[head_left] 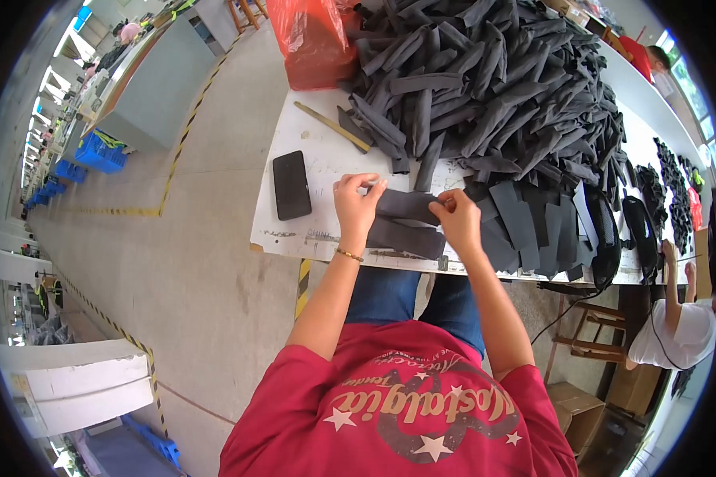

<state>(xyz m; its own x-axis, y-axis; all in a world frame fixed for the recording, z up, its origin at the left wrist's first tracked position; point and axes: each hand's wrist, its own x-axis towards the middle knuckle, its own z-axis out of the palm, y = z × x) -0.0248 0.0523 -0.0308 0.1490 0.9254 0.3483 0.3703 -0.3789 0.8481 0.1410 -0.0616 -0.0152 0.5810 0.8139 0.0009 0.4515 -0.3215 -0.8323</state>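
Note:
A dark grey fabric strip [406, 204] stretches between my hands, just above the white table [282, 238]. My left hand [358, 205] pinches its left end between thumb and finger. At the right end, the fingertips of my right hand [457, 219] are closed on the same strip. A second dark grey fabric piece [406, 238] lies on the table near the front edge, just below the held one. Beyond my hands rises a large heap of folded dark grey fabric pieces [485, 95]. To the left of my left hand lies a black phone [292, 185].
A yellowish flat stick [332, 127] lies beyond the phone, near a red plastic bag [310, 48]. Flat black pieces [537, 226] overlap to my right. Farther right, a co-worker in a white shirt [680, 334] works at the table beside a wooden stool [593, 332].

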